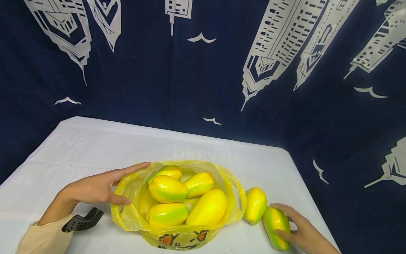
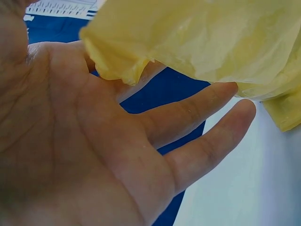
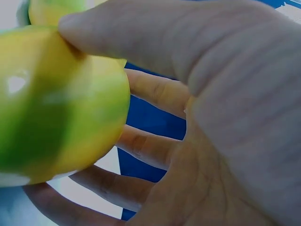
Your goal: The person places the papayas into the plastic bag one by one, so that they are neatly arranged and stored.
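A yellow plastic bag [image 1: 176, 231] stands with its mouth wide, holding several glossy yellow-green mangoes [image 1: 207, 208]. At its left rim, my left hand [image 1: 95, 185] is spread, the thumb lying over the rim and a straight finger along the far edge. The left wrist view has the bag's film [image 2: 188, 37] draped by the extended fingers [image 2: 197, 110]. To the right of the bag my right hand [image 1: 299, 227] grips a green-yellow mango [image 1: 275, 229] between thumb and fingers, on or just over the cloth. Another mango [image 1: 255, 204] lies between it and the bag.
White cloth [image 1: 104, 148] covers the table. Behind it hangs a dark blue curtain [image 1: 142, 88] printed with white buildings and birds. A black strap device [image 1: 84, 220] sits at my left wrist.
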Demonstrator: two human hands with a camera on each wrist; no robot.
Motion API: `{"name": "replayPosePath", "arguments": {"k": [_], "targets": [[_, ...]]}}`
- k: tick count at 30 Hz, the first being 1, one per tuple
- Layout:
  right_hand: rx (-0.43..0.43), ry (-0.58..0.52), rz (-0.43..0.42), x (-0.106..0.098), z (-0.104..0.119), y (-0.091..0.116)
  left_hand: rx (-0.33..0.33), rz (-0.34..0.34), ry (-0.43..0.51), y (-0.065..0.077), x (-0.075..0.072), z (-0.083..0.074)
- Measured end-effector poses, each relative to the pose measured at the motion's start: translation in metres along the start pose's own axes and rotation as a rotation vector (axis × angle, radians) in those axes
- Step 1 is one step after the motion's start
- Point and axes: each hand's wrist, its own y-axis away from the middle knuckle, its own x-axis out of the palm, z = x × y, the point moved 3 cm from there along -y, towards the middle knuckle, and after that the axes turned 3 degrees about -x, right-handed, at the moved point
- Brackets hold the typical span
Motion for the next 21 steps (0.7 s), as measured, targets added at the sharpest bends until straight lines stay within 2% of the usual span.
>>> {"name": "replayPosePath", "arguments": {"k": [10,21], "targets": [[-0.040,-0.020,-0.012,-0.004,-0.001,0.005,0.010,-0.005,-0.004,0.001,-0.001,0.000],[-0.149,0.049,-0.110,-0.016,0.004,0.007,0.022,-0.008,0.014,0.001,0.000,-0.001]]}}
